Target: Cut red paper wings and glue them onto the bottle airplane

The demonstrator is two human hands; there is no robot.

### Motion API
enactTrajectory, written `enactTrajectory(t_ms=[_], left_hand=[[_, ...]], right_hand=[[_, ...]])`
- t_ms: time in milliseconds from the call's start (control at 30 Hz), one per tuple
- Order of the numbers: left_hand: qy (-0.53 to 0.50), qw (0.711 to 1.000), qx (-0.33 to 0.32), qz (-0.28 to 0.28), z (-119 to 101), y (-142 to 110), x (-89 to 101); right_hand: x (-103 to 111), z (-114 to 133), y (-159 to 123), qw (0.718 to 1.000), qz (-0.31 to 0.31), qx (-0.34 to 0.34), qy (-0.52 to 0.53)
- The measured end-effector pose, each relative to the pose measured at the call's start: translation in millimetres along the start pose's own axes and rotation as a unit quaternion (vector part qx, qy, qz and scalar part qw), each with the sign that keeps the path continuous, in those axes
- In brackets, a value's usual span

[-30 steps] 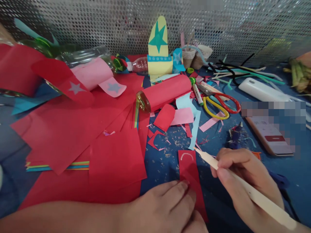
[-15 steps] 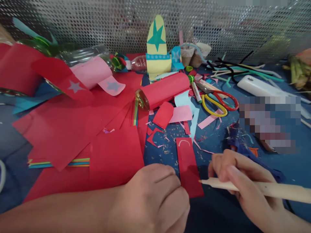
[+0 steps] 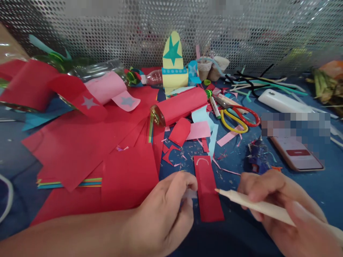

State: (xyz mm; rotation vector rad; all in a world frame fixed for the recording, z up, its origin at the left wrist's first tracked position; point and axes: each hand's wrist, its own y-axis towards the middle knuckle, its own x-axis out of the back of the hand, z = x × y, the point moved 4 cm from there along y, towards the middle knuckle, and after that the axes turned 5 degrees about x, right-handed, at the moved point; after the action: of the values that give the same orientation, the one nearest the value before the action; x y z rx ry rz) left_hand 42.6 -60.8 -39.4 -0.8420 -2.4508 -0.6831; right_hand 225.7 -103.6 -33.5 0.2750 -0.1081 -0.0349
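A narrow red paper strip (image 3: pixel 210 201) lies flat on the blue table, with a pale curved line drawn near its far end. My right hand (image 3: pixel 284 210) grips a cream-coloured marker (image 3: pixel 257 203), whose uncapped tip points left at the strip's right edge. Beside the strip's left edge is my left hand (image 3: pixel 168 210), its fingers curled in. A small pale thing shows at those fingertips, too little of it to name. Beyond the strip rests a bottle wrapped in red paper (image 3: pixel 182 106), near a small red paper piece (image 3: pixel 180 131).
Red paper sheets (image 3: pixel 75 142) cover the left side. Scissors (image 3: pixel 241 117) with red and yellow handles, a glue gun (image 3: pixel 255 157) and a phone (image 3: pixel 297 151) lie at right. A yellow paper-covered bottle (image 3: pixel 174 76) stands before the perforated metal screen (image 3: pixel 128 35).
My left hand has come off the red strip to its left side, fingers curling. The marker tip dropped from the strip's far end to its right edge. The strip sits slightly farther away.
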Motion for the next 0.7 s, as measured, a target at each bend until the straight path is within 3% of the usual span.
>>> enactTrajectory(t_ms=[167,333,700], left_hand=[[-0.016,0.998,0.05,0.019,5.8,0.5,-5.4],[-0.013,0.999,0.043,0.028,6.9,-1.5,-7.5],[0.021,0.999,0.007,0.038,0.3,1.3,-10.5]], right_hand=[[-7.9,-7.7,-5.5,0.999,0.018,0.012,0.035],[-5.0,-13.0,-5.0,1.0,0.01,-0.003,0.001],[-7.2,-6.8,-0.1,0.989,0.057,-0.016,-0.139]])
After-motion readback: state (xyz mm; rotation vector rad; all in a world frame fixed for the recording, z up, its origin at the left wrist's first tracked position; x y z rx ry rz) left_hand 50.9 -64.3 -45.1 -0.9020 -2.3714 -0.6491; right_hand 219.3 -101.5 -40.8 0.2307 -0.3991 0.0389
